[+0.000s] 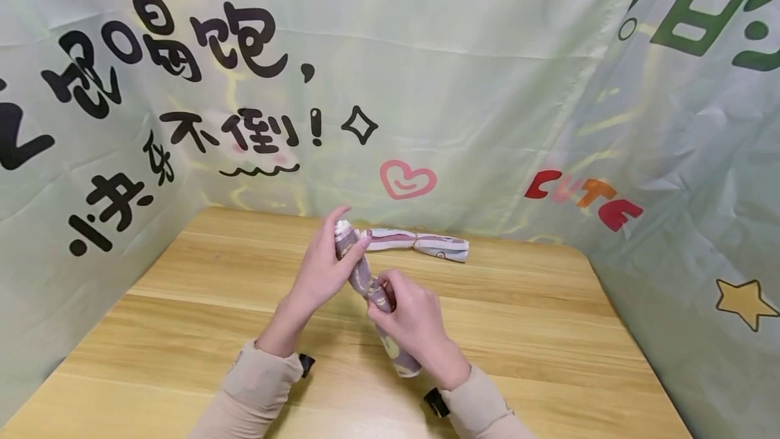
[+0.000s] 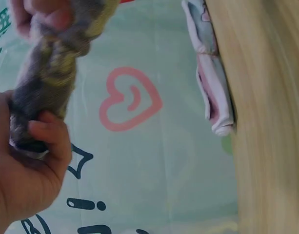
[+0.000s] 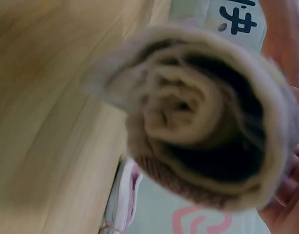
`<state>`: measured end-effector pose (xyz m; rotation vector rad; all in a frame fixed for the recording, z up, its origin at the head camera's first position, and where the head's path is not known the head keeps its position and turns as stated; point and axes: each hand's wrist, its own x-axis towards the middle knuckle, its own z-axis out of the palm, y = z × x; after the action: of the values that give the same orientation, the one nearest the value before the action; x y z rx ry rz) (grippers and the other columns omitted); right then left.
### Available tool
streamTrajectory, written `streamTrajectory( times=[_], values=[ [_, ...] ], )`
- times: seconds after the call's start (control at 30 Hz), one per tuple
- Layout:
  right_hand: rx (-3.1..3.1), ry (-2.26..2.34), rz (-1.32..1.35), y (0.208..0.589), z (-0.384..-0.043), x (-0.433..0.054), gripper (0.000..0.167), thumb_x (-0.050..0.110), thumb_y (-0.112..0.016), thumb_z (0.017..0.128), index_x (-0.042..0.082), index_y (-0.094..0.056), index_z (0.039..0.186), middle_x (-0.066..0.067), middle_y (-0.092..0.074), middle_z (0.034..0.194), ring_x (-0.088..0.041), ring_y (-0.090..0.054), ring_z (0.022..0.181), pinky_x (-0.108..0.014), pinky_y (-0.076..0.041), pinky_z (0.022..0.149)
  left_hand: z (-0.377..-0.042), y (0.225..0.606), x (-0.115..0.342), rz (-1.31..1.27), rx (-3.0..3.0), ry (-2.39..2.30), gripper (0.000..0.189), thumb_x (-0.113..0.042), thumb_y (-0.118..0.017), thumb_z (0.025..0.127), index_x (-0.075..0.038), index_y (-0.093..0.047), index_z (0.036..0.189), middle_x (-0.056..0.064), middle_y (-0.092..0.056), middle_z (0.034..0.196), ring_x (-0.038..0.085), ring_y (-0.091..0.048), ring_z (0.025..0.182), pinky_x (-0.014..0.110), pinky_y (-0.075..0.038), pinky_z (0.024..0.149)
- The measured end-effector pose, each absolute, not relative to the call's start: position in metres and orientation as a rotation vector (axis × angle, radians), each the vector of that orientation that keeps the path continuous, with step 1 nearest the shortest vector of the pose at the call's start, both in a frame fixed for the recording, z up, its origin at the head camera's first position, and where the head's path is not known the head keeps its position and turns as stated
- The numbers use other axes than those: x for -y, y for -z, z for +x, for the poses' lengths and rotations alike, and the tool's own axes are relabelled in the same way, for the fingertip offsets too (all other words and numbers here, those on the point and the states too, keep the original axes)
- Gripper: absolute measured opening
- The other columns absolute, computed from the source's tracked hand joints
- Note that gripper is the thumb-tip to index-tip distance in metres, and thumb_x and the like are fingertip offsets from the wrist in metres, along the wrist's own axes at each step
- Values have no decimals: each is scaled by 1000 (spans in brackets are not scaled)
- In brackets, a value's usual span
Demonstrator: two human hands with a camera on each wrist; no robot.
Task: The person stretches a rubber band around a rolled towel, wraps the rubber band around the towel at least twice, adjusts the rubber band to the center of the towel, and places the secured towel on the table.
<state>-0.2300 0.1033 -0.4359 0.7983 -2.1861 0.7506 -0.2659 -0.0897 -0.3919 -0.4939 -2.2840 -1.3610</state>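
Note:
A rolled purple-grey towel (image 1: pixel 358 275) with a pale yellow pattern is held up slanting above the table, narrowed near its middle. My left hand (image 1: pixel 323 266) grips its upper end, thumb and fingers curled round it. At the narrowed part, the fingers of my right hand (image 1: pixel 413 309) pinch the roll. Whether a band sits at the narrowing is hard to tell. The left wrist view shows the waist of the towel (image 2: pixel 48 80) between both hands. In the right wrist view, the towel's spiral end (image 3: pixel 188 109) faces the camera, blurred, with the right hand's fingers mostly hidden behind it.
Behind the hands, a second rolled towel (image 1: pixel 441 245), white, pink and blue, lies near the back of the wooden table (image 1: pixel 524 337), tied at its middle. Printed cloth walls (image 1: pixel 487 107) enclose the table at the back and both sides.

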Motion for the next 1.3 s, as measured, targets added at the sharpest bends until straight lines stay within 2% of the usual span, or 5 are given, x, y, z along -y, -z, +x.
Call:
streamTrajectory(
  times=[0.23,0.53,0.97,1.2,1.3],
  values=[
    [2096,-1097,1082,430,-232,-107,28,15,-83,87,9,-63,105,1,-61,81,-7,-55,63,-15,-48,54,-264,392,89,-566,2013,1569,27,-3,-65,99,-2,-58,124,15,-62,88,19,-59,68,31,-54,52],
    [1820,-1276,1301,416,-234,-109,22,-12,-72,88,3,-71,104,-10,-70,97,-17,-66,77,-20,-58,65,-256,384,87,-648,1868,1945,23,3,-55,100,8,-51,122,12,-56,97,13,-57,73,26,-54,58],
    [1756,-1234,1343,412,-230,-104,6,6,-70,99,2,-73,103,-10,-72,97,-16,-66,76,-16,-56,66,-248,391,60,-497,1629,2121,21,-1,-51,101,11,-48,118,3,-56,90,7,-53,69,18,-48,56],
    [1743,-1181,1308,412,-226,-99,16,-7,-75,90,0,-74,104,-12,-71,101,-17,-67,78,-16,-56,69,-245,392,54,-388,1593,2104,22,-2,-51,100,10,-48,118,4,-55,92,7,-53,72,18,-48,59],
    [1735,-1149,1313,413,-225,-97,10,-3,-72,95,0,-74,104,-12,-70,101,-19,-67,79,-17,-56,69,-244,393,53,-355,1580,2082,21,-2,-51,100,10,-48,116,5,-55,93,8,-53,74,18,-49,60]
  ],
)
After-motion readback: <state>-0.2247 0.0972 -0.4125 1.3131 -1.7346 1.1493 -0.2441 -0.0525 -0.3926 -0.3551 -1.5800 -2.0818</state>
